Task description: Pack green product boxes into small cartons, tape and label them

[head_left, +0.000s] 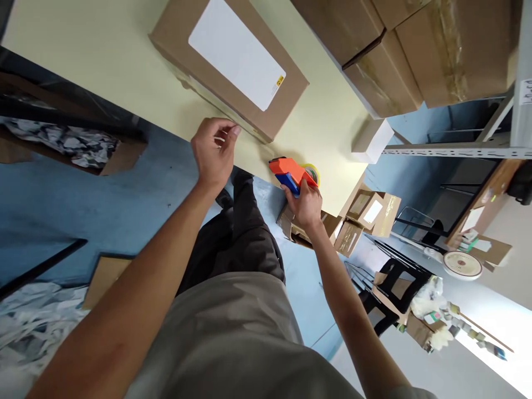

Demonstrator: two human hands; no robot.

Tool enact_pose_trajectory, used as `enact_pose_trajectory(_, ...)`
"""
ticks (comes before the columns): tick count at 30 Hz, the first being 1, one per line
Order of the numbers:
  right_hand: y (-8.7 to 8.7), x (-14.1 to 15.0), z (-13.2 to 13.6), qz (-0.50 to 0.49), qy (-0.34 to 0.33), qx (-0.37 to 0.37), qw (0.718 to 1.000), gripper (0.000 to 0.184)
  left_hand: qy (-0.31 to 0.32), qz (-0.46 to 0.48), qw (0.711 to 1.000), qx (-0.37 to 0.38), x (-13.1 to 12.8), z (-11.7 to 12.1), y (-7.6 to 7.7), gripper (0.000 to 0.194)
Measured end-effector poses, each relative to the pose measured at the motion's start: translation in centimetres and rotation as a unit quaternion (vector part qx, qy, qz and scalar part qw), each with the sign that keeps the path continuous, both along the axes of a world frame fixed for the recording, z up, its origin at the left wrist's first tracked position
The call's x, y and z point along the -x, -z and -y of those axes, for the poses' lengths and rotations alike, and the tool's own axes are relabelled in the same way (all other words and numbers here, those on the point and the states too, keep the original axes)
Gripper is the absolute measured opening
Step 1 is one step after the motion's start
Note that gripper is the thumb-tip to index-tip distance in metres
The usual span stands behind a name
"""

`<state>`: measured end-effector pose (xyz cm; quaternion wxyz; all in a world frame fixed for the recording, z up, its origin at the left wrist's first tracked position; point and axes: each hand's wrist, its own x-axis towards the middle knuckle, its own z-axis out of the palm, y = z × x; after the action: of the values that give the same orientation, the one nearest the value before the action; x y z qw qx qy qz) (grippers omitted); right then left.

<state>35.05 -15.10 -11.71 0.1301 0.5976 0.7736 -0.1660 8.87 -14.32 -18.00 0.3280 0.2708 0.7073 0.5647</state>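
Note:
A brown cardboard box [249, 119] with a large white label [236, 52] lies on the pale yellow table [124, 72]. Beside its near long side, my left hand [214, 152] is closed, thumb and index finger pinched together. Whatever may be between those fingertips is hidden or too small to name. My right hand [306, 206] grips an orange and blue tape dispenser [286, 170] near the table's front edge, to the right of the box. Part of a yellow-rimmed tape roll [312, 173] shows behind the dispenser.
A small white box [373, 141] stands at the table's right end. Large cartons [453, 50] are stacked beyond it by a metal rack [457, 151]. More cartons [366, 213] sit on the floor at right. Shredded paper fills an open carton [62, 141] at left.

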Motion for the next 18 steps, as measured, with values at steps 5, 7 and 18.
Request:
enact_pose_trajectory(5,1.4,0.2,-0.4,-0.020,0.002,-0.004,1.000,0.064,0.005,-0.014,1.000,-0.019,0.2,-0.4,1.0,0.022)
enact_pose_trajectory(7,1.7,0.5,-0.5,-0.021,0.010,-0.004,1.000,0.063,0.006,-0.011,1.000,-0.009,0.4,-0.5,1.2,0.025)
enact_pose_trajectory(18,2.6,1.7,0.0,-0.002,-0.004,-0.082,0.997,0.053,-0.021,0.132,0.991,0.016,-0.9,-1.2,2.6,0.047)
